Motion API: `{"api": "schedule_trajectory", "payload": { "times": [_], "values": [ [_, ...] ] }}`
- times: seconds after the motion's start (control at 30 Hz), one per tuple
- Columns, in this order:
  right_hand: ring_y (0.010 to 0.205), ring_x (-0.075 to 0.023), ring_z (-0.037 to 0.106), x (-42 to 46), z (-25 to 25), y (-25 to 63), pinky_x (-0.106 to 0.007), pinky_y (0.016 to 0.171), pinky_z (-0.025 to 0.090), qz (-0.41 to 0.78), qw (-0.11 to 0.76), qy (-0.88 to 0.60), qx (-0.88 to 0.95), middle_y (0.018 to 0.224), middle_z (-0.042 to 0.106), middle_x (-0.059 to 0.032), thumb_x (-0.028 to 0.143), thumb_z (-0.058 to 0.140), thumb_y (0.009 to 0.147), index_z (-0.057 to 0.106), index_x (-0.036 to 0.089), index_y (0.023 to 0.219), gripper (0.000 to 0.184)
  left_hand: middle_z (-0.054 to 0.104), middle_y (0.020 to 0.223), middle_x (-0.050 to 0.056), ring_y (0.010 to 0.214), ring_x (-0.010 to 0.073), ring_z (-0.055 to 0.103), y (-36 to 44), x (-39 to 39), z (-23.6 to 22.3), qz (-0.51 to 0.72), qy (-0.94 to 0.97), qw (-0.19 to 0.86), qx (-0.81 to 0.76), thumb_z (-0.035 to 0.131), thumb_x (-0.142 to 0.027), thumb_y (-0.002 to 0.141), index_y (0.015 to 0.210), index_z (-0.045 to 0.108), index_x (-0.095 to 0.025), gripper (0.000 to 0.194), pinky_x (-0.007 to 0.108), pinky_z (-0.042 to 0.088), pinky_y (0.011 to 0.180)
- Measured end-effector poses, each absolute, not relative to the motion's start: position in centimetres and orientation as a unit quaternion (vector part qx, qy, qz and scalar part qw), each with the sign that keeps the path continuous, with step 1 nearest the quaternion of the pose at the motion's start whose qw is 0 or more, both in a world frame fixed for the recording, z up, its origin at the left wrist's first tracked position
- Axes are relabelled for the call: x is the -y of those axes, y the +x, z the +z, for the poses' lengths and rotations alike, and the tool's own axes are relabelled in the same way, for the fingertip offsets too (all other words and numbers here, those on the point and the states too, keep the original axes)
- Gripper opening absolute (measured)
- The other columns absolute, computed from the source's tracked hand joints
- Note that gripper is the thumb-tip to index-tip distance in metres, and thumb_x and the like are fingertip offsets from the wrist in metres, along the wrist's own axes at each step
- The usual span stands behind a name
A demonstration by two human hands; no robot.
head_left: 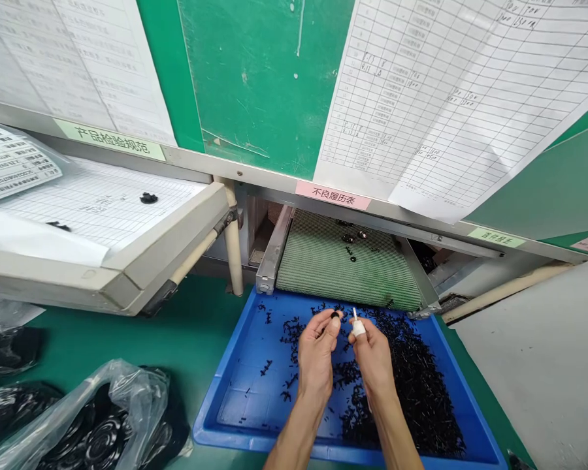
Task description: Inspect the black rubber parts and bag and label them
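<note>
My left hand [316, 356] pinches a small black part [334, 315] between thumb and forefinger, above a blue plastic tray [240, 398]. Close beside it, my right hand [373, 359] grips a small white piece with a thin upright stem [357, 325]. Its exact kind is hard to tell. Both hands hover over a heap of small black parts [411, 385] that is densest on the tray's right side. Scattered bits lie on the tray's blue floor at the left. My hands hide part of the heap.
A green mesh conveyor [347, 261] with a few black parts runs down to the tray's far edge. At the left, a white shelf [98, 209] holds a gridded sheet and black parts. Plastic bags of black round parts [93, 431] lie bottom left. Papers cover the green board ahead.
</note>
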State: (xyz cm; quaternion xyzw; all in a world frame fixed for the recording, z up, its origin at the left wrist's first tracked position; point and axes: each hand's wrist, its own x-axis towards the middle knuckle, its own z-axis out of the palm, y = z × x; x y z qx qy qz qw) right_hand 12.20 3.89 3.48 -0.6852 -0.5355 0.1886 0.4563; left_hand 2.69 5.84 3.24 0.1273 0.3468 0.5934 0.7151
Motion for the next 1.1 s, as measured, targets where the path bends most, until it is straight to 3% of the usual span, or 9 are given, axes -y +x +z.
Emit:
{"api": "schedule_trajectory", "payload": {
  "times": [0.07,0.17,0.23,0.3,0.5,0.7,0.83,0.93,1.1],
  "values": [
    [0.047,-0.0133,0.051,-4.9,4.0,13.8,-0.023,0.046,0.04,0.158,0.424,-0.693,0.561,0.061,0.063,-0.0011,0.028,0.041,0.085,0.067,0.013,0.093,0.031,0.072,0.097,0.009,0.067,0.0078,0.057,2.5,-6.2,3.1,0.59,0.097,0.725,-0.343,0.084,-0.026,0.059,0.091,0.067,-0.015,0.038,0.018,0.036,0.054],
    [0.068,-0.0171,0.061,-7.3,6.4,16.2,-0.027,0.063,0.046,0.036,0.375,-0.698,0.61,0.082,0.069,-0.0068,0.023,0.042,0.083,0.068,0.015,0.098,0.032,0.072,0.095,0.009,0.064,0.0076,0.055,2.3,-6.5,3.0,0.592,0.052,0.743,-0.308,0.082,-0.021,0.059,0.082,0.064,-0.015,0.03,0.018,0.037,0.053],
    [0.079,-0.018,0.062,-9.8,8.3,17.4,-0.027,0.07,0.045,-0.015,0.342,-0.69,0.637,0.094,0.069,-0.0089,0.022,0.042,0.083,0.068,0.014,0.1,0.032,0.071,0.091,0.009,0.066,0.0091,0.057,2.2,-6.5,3.1,0.594,0.037,0.748,-0.292,0.079,-0.017,0.06,0.078,0.062,-0.015,0.025,0.019,0.04,0.055],
    [0.08,-0.0164,0.061,-12.6,9.7,18.1,-0.026,0.071,0.043,-0.027,0.309,-0.68,0.664,0.093,0.067,-0.0077,0.021,0.04,0.085,0.069,0.011,0.1,0.034,0.07,0.089,0.007,0.068,0.0095,0.057,2.1,-6.5,3.2,0.594,0.036,0.751,-0.287,0.076,-0.013,0.06,0.079,0.064,-0.015,0.022,0.02,0.042,0.057],
    [0.073,-0.0098,0.06,-17.7,10.4,18.0,-0.024,0.07,0.041,0.009,0.274,-0.658,0.702,0.077,0.061,0.0,0.021,0.032,0.094,0.067,0.005,0.096,0.039,0.067,0.09,0.007,0.076,0.0134,0.061,1.9,-6.3,3.3,0.581,0.049,0.767,-0.269,0.075,-0.02,0.067,0.085,0.067,-0.013,0.021,0.021,0.045,0.06],
    [0.081,-0.0141,0.061,-12.8,10.5,15.6,-0.023,0.071,0.044,0.118,0.269,-0.568,0.769,0.089,0.065,-0.0027,0.008,0.05,0.08,0.07,0.016,0.093,0.025,0.06,0.082,0.003,0.066,0.0086,0.053,1.5,-6.1,4.0,0.567,0.107,0.772,-0.265,0.071,-0.04,0.076,0.082,0.065,-0.014,0.027,0.018,0.037,0.048],
    [0.084,-0.0148,0.06,-8.6,10.6,14.2,-0.024,0.073,0.046,0.234,0.265,-0.489,0.798,0.094,0.063,-0.0037,0.007,0.047,0.083,0.069,0.02,0.1,0.031,0.056,0.072,0.001,0.062,0.0066,0.047,1.7,-6.0,3.8,0.559,0.138,0.777,-0.256,0.074,-0.04,0.073,0.083,0.067,-0.013,0.03,0.016,0.031,0.045],
    [0.087,-0.0155,0.059,-7.1,10.7,13.9,-0.026,0.077,0.046,0.219,0.245,-0.486,0.81,0.096,0.063,-0.0038,0.005,0.043,0.084,0.067,0.023,0.107,0.038,0.053,0.065,-0.001,0.06,0.0057,0.045,1.8,-6.1,3.4,0.551,0.136,0.778,-0.271,0.08,-0.035,0.067,0.081,0.069,-0.012,0.029,0.015,0.03,0.046],
    [0.099,-0.0168,0.057,-5.9,10.7,14.6,-0.031,0.088,0.046,0.177,0.213,-0.513,0.813,0.109,0.061,-0.0052,0.004,0.036,0.083,0.052,0.024,0.129,0.053,0.061,0.075,0.003,0.064,0.0065,0.049,1.7,-6.4,3.3,0.544,0.117,0.781,-0.285,0.085,-0.029,0.058,0.093,0.073,-0.012,0.04,0.015,0.032,0.047]
  ]
}}
